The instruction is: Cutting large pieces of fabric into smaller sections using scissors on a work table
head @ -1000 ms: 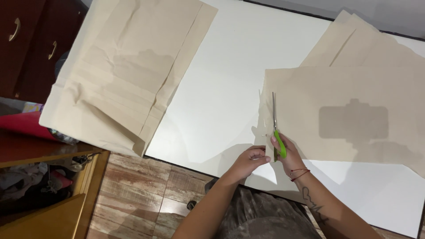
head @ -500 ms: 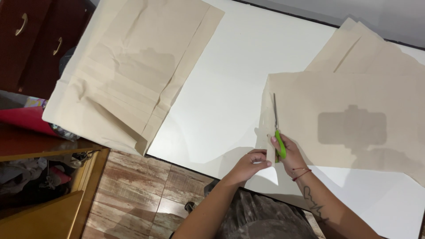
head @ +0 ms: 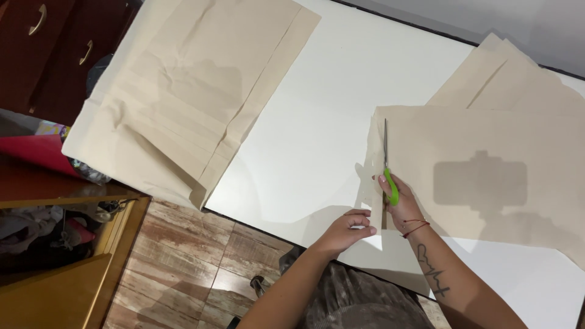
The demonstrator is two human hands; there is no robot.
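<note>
Cutting green-handled metal scissors point(head: 386, 159) up left edge of beige paper pattern sheet point(head: 487, 176) on white tabletop point(head: 317, 128) | right hand point(head: 399, 201) grip clamped on handles, blades barely advancing since a second ago | left hand point(head: 350, 226) fingers together, pinning freed strip

Single head view, steeply down, table point(head: 317, 122) at arm's reach.
</note>
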